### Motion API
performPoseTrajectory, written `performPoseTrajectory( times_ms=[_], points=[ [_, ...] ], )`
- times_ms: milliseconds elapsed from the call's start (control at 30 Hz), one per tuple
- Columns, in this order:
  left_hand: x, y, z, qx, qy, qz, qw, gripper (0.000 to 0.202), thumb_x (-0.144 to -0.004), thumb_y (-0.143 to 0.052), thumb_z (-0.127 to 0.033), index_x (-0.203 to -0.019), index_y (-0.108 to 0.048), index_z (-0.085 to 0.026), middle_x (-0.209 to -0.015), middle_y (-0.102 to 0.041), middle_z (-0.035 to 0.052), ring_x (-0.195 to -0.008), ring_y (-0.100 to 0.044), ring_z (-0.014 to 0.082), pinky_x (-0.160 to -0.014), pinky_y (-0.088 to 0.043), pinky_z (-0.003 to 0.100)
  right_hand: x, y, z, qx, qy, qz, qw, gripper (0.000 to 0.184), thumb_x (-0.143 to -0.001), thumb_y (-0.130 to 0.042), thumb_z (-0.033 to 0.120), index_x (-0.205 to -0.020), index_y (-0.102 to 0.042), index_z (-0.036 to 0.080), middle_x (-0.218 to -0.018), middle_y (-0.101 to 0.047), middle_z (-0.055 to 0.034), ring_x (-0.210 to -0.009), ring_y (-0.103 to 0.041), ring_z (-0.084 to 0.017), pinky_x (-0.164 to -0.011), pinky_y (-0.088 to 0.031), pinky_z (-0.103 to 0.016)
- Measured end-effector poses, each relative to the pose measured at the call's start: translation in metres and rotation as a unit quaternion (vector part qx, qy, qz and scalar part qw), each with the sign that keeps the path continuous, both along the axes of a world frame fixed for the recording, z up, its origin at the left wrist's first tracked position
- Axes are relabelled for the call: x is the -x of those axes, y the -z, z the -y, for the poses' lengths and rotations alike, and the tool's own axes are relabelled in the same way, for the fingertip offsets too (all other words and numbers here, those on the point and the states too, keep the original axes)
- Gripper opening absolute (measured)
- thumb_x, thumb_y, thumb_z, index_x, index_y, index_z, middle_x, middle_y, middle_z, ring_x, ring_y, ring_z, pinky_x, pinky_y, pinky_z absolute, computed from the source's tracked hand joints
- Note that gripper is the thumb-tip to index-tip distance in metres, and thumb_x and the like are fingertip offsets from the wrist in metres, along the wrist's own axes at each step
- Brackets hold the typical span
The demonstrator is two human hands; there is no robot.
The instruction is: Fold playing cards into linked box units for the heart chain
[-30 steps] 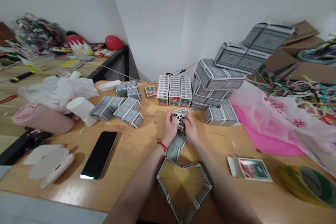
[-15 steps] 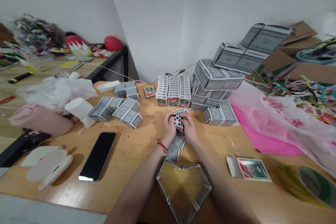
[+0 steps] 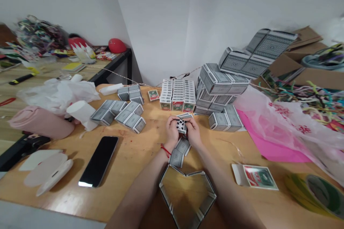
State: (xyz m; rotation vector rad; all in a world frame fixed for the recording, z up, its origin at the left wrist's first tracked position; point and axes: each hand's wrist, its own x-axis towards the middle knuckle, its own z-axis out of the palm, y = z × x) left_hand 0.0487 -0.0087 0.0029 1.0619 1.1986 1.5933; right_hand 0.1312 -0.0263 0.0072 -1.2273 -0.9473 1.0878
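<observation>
Between my two hands is a playing card showing black spade pips. My left hand, with a red string at the wrist, is closed on its left side, and my right hand is closed on its right side. Whether more cards lie behind it I cannot tell. Grey-backed cards lie on the table below the hands. Nearer me, between my forearms, stands a heart-shaped frame made of cards. Another grey-backed card shows just beyond my fingers.
Rows of card boxes stand at the back, beside a tall stack of folded-card blocks. More card blocks sit left. A phone lies front left; an open card box and yellow tape roll are at right.
The card has tilted slightly between my fingers, with both hands still on it. The view has shifted a little; the things on the table stay where they were.
</observation>
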Motion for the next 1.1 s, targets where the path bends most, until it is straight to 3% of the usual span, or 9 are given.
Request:
performPoseTrajectory(
  times_ms=[267,433,567,733,833,967,1100],
  points=[
    [0.001,0.000,-0.001,-0.009,-0.007,0.021,1.000,0.013,-0.065,-0.040,-0.017,-0.061,-0.053,-0.017,-0.063,-0.054,0.0006,-0.064,-0.051,0.0126,-0.059,-0.042,0.023,0.001,0.004,0.001,0.030,-0.025,-0.053,0.998,0.007,-0.068,-0.048,0.028,-0.073,-0.052,0.024,-0.045,-0.042,0.0072,-0.034,-0.034,-0.009,-0.034,-0.026,-0.022],
    [0.003,-0.003,-0.002,0.001,0.017,0.023,1.000,0.016,-0.070,-0.040,-0.024,-0.060,-0.051,-0.016,-0.058,-0.050,-0.0007,-0.055,-0.047,0.0113,-0.052,-0.038,0.022,0.001,0.003,0.004,0.042,-0.070,-0.111,0.990,0.009,-0.069,-0.047,0.030,-0.076,-0.049,0.025,-0.049,-0.047,0.0067,-0.032,-0.036,-0.010,-0.031,-0.028,-0.024],
    [0.008,-0.003,-0.004,0.013,0.035,-0.021,0.999,0.016,-0.071,-0.049,-0.030,-0.063,-0.049,-0.016,-0.057,-0.049,-0.0024,-0.053,-0.046,0.0098,-0.051,-0.036,0.021,0.000,0.004,0.003,0.039,-0.099,-0.112,0.988,0.013,-0.071,-0.048,0.035,-0.080,-0.050,0.026,-0.056,-0.050,0.0050,-0.039,-0.043,-0.012,-0.035,-0.034,-0.025],
    [0.022,-0.006,-0.001,-0.067,0.092,-0.142,0.983,0.015,-0.073,-0.053,-0.029,-0.067,-0.056,-0.017,-0.060,-0.053,-0.0011,-0.056,-0.047,0.0105,-0.054,-0.037,0.021,-0.006,0.004,-0.003,-0.006,-0.044,-0.042,0.998,0.026,-0.069,-0.060,0.041,-0.061,-0.046,0.020,-0.055,-0.046,0.0053,-0.049,-0.043,-0.008,-0.045,-0.039,-0.020],
    [0.028,-0.008,0.001,-0.090,0.112,-0.176,0.974,0.014,-0.074,-0.052,-0.029,-0.070,-0.058,-0.017,-0.061,-0.054,-0.0004,-0.056,-0.048,0.0110,-0.054,-0.037,0.022,-0.012,0.002,-0.005,0.043,-0.132,-0.098,0.986,0.027,-0.067,-0.064,0.042,-0.067,-0.050,0.019,-0.056,-0.048,0.0060,-0.047,-0.046,-0.007,-0.046,-0.041,-0.020],
    [0.030,-0.009,0.001,-0.097,0.117,-0.182,0.972,0.015,-0.075,-0.050,-0.029,-0.072,-0.059,-0.017,-0.063,-0.057,0.0006,-0.057,-0.050,0.0119,-0.053,-0.038,0.022,-0.023,0.000,-0.004,0.118,-0.249,-0.186,0.943,0.030,-0.064,-0.068,0.042,-0.078,-0.054,0.019,-0.065,-0.060,0.0015,-0.055,-0.060,-0.012,-0.054,-0.051,-0.027],
    [0.030,-0.009,0.000,-0.105,0.119,-0.186,0.970,0.015,-0.076,-0.049,-0.027,-0.072,-0.060,-0.017,-0.067,-0.060,0.0024,-0.061,-0.053,0.0130,-0.056,-0.040,0.023,-0.028,0.000,-0.004,0.135,-0.277,-0.224,0.925,0.030,-0.061,-0.073,0.037,-0.078,-0.057,0.017,-0.069,-0.065,-0.0014,-0.061,-0.064,-0.015,-0.059,-0.054,-0.030]
  ],
)
